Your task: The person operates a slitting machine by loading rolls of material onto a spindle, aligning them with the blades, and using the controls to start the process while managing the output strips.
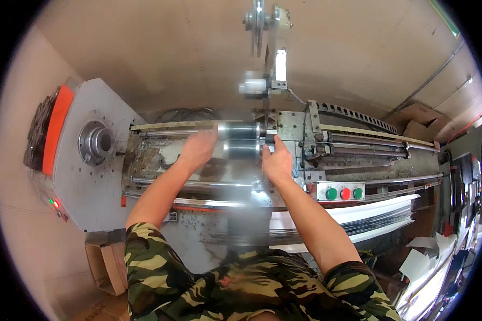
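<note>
Dark roller (241,130) between left hand (199,147), right hand (278,162)

our silver, dark-banded cylinder (241,130), our green, black and cream camouflage shirt (251,289), orange strip (58,131), green buttons (331,194), red button (346,193)

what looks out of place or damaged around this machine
At far left, a dark, ragged-edged patch beside the orange strip looks torn or worn. At lower right, loose white sheets look untidy, jumbled at odd angles.
</note>
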The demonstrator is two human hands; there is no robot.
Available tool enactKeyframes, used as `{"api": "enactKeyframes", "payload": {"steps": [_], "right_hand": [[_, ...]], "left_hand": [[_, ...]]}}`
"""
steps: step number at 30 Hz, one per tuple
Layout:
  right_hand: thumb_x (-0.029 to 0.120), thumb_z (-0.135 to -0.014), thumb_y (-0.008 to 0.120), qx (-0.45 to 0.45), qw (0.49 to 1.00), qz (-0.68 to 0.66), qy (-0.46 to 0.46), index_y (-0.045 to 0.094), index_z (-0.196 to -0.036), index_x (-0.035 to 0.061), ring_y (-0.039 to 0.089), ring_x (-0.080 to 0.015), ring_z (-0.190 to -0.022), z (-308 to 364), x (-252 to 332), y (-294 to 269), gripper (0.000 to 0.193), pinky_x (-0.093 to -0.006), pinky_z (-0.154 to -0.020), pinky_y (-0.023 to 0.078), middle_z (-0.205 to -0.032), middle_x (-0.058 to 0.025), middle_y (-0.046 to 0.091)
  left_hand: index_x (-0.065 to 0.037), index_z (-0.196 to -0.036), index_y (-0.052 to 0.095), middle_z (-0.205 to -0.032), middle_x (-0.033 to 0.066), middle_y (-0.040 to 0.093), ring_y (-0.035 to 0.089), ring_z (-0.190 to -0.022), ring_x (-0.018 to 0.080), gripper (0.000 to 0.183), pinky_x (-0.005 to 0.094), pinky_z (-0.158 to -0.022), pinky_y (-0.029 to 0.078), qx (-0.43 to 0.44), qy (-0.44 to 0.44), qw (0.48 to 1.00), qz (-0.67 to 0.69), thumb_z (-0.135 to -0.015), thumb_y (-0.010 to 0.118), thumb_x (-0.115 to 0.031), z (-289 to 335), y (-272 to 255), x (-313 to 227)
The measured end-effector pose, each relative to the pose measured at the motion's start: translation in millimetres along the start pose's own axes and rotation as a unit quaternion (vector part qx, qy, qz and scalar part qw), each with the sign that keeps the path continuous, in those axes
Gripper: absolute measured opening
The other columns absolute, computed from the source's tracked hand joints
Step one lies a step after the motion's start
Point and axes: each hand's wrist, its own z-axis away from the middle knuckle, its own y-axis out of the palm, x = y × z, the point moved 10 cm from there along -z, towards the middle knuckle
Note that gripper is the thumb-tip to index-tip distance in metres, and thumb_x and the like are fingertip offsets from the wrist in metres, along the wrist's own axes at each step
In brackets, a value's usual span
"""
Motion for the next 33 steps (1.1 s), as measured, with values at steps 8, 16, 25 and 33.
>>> {"api": "enactKeyframes", "payload": {"steps": [8, 16, 25, 33], "right_hand": [[0.030, -0.093, 0.061, 0.013, 1.000, 0.002, 0.016, 0.050, -0.142, 0.0017, 0.056, -0.0412, -0.124, -2.0, -4.7, 5.0, 0.057, -0.0458, -0.106, 0.043, -0.139, -0.0221, 0.056], [0.029, -0.093, 0.061, 0.029, 0.997, -0.033, 0.061, 0.049, -0.142, 0.0018, 0.056, -0.0407, -0.125, 4.5, 2.9, -2.6, 0.058, -0.0463, -0.106, 0.044, -0.141, -0.0215, 0.055], [0.029, -0.093, 0.060, 0.027, 0.998, -0.023, 0.053, 0.049, -0.143, 0.0021, 0.054, -0.0395, -0.127, 0.5, -3.3, 4.7, 0.057, -0.0460, -0.107, 0.043, -0.143, -0.0209, 0.052], [0.029, -0.094, 0.059, 0.018, 0.999, -0.007, 0.044, 0.049, -0.143, 0.0022, 0.052, -0.0380, -0.130, 1.4, -5.4, 7.8, 0.056, -0.0447, -0.109, 0.041, -0.145, -0.0200, 0.051]], "left_hand": [[0.008, -0.144, 0.041, -0.088, 0.0139, 0.063, 0.063, -0.085, 0.0290, 0.064, 0.0404, -0.072, 0.055, 0.018, -0.002, 1.000, -0.019, -0.084, 0.055, -0.009, 0.0, 8.4, 1.7], [0.008, -0.147, 0.036, -0.092, 0.0161, 0.064, 0.063, -0.087, 0.0303, 0.071, 0.0411, -0.073, 0.055, 0.033, -0.010, 0.999, -0.002, -0.082, 0.056, -0.008, -1.5, 12.3, 3.0], [0.008, -0.147, 0.036, -0.093, 0.0156, 0.065, 0.064, -0.089, 0.0298, 0.070, 0.0395, -0.077, 0.056, 0.051, -0.019, 0.998, -0.016, -0.083, 0.056, -0.010, 0.0, 23.5, 5.0], [0.010, -0.146, 0.036, -0.092, 0.0160, 0.065, 0.063, -0.090, 0.0294, 0.069, 0.0397, -0.076, 0.055, 0.050, -0.010, 0.999, -0.013, -0.083, 0.056, -0.010, 0.0, 25.3, 4.3]]}}
